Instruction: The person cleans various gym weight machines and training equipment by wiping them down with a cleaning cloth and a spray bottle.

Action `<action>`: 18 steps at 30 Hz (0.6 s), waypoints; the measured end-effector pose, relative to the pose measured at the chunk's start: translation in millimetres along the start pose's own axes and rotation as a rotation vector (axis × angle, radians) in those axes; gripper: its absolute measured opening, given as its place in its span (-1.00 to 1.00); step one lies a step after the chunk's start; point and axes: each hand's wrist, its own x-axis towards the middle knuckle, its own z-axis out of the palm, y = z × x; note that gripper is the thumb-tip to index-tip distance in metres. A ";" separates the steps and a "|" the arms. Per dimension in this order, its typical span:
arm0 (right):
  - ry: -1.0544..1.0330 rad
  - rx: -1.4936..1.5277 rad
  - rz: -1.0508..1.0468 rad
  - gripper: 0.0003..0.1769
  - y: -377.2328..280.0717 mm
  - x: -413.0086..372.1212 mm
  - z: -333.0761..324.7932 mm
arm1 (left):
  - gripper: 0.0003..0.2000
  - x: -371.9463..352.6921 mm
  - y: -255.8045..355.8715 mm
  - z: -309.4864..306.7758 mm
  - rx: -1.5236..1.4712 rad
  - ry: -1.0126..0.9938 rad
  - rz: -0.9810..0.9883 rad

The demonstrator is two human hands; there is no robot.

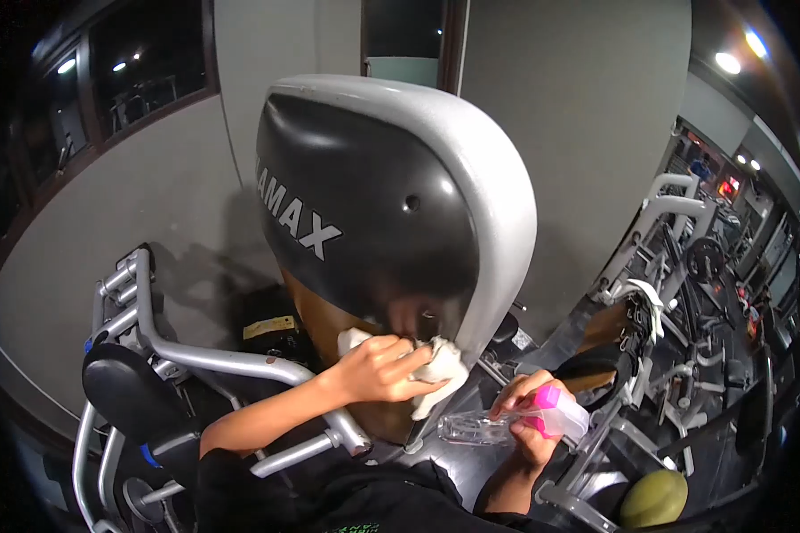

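- Pressing a white cloth [443, 369] against the lower edge of a weight machine's black-and-silver cover [373, 204], my left hand [382, 369] was closed around the bunched fabric. The fingers were curled tight, and loose folds hung out below the knuckles.
- My right hand [529, 426] gripped a clear spray bottle [480, 428] low and to the right of the cloth, near it but not touching. The bottle lay almost on its side, base pointing left toward the cover, with its pink trigger head [551, 400] up by my fingers, which were wrapped round the neck.
- White lettering reading "AMAX" [298, 218] ran across the glossy black face of the cover. The cover stood upright and filled the middle of the view, with a silver band framing its top and right side.
- Left of my forearm, grey steel tubing [213, 360] curved past a black round pad [124, 391], and the forearm crossed over one of the tubes.
- A grey wall [151, 195] stood behind the machine, with a dark window [147, 53] high at the left.
- More gym machines [702, 258] lined the room at the far right under ceiling lights.
- A round green object [653, 499] sat at the bottom right corner; what it was, I could not tell.
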 end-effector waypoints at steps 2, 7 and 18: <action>-0.090 0.042 0.014 -0.76 0.0 6.2 -9.9 | -0.50 2.1 13.4 -17.2 -0.138 -0.195 -0.234; -0.321 0.034 0.059 -0.78 -6.9 23.6 -27.5 | -0.47 51.8 47.4 -33.3 -0.617 -0.001 -0.713; -0.363 0.044 0.473 -0.61 -17.8 0.9 -91.5 | -0.43 127.0 117.2 30.2 -0.553 0.079 -0.881</action>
